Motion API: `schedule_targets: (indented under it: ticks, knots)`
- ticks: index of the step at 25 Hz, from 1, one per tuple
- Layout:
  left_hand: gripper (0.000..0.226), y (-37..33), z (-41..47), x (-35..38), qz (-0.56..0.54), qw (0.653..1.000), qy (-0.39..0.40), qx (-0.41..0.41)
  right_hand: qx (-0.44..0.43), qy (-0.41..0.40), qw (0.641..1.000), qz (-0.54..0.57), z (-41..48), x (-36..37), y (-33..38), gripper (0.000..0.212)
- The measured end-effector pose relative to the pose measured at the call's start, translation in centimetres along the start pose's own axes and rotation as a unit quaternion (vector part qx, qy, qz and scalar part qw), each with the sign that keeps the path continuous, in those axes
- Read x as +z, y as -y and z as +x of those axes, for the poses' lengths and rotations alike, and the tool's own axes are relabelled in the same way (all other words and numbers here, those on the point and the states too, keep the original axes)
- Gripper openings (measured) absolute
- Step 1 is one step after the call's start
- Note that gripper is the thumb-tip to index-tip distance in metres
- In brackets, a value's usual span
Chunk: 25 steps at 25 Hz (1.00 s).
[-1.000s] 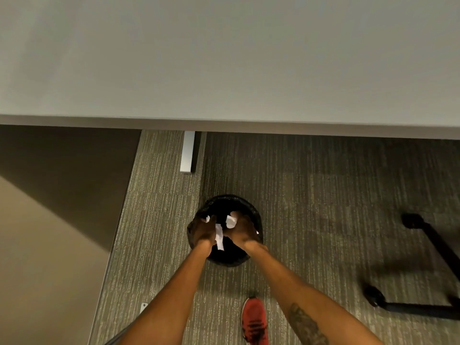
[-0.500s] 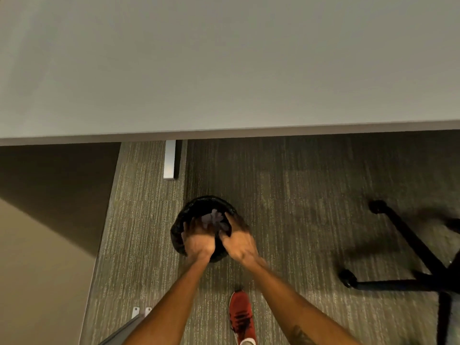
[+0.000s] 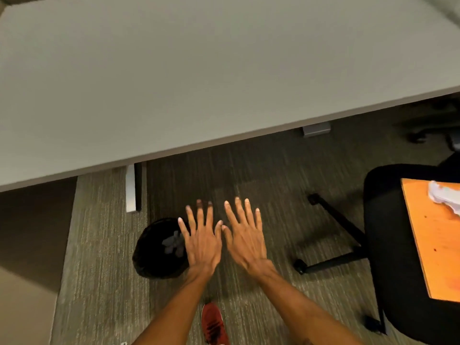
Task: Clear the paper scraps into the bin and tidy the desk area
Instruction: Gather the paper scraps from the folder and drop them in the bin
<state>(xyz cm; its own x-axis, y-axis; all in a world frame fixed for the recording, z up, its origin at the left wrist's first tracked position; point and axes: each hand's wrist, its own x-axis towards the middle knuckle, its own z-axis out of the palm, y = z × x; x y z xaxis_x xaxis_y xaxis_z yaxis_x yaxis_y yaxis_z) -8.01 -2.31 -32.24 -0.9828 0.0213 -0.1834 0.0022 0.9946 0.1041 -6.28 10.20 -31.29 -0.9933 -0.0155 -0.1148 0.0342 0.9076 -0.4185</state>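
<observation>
A black round bin [image 3: 151, 257] stands on the carpet below the desk's front edge, with pale paper scraps [image 3: 173, 242] lying inside it. My left hand [image 3: 201, 242] is flat with its fingers spread, over the bin's right rim, holding nothing. Beside it, my right hand [image 3: 246, 237] is spread the same way above the carpet, also with nothing in it. The grey desk top [image 3: 199, 70] fills the upper part of the view and shows no scraps.
A black office chair [image 3: 388, 245] stands at the right, carrying an orange board [image 3: 435, 245] with a white crumpled thing [image 3: 445, 195] on it. The chair's wheeled base [image 3: 331, 262] reaches toward my hands. A white desk leg [image 3: 130, 188] stands behind the bin. My red shoe [image 3: 214, 324] is below.
Both hands let the paper scraps fall into the bin, then rose and moved right with fingers spread. The view swung right, bringing the chair and orange board into sight.
</observation>
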Motion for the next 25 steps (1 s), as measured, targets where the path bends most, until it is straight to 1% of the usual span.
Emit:
schedule_targets:
  ticks: [4, 7, 9, 12, 16, 21, 23, 25]
  knots:
    - [0.062, -9.0, -1.2, -2.1, -0.009, 0.997, 0.003, 0.073, 0.041, -0.033, 0.998, -0.019, -3.2, -5.8, -7.5, 0.059]
    - [0.062, -16.4, -2.3, -2.9, -0.017, 0.990, 0.010, 0.141, 0.098, -0.057, 0.993, -0.020, -6.1, -9.8, -13.5, 0.060]
    - [0.062, -20.1, -2.8, -3.0, -0.017, 0.985, 0.008, 0.173, 0.126, -0.066, 0.990, -0.018, -7.7, -11.7, -16.2, 0.059]
    - [0.062, -28.1, -5.0, -2.3, -0.014, 0.969, 0.018, 0.247, 0.200, -0.090, 0.975, -0.019, -11.8, -14.9, -22.1, 0.059]
    - [0.062, -37.1, -8.2, -0.3, -0.008, 0.948, 0.026, 0.316, 0.283, -0.107, 0.953, -0.016, -16.9, -17.3, -29.0, 0.060]
    - [0.064, -44.8, -12.0, 2.5, 0.002, 0.924, 0.050, 0.380, 0.345, -0.134, 0.929, 0.015, -22.4, -18.5, -35.5, 0.064]
    - [0.064, -46.9, -13.3, 3.6, 0.007, 0.916, 0.066, 0.396, 0.366, -0.137, 0.920, 0.015, -24.2, -18.6, -37.3, 0.065]
    - [0.065, -48.6, -14.4, 4.8, 0.011, 0.909, 0.080, 0.410, 0.395, -0.147, 0.906, 0.050, -25.5, -18.5, -38.9, 0.068]
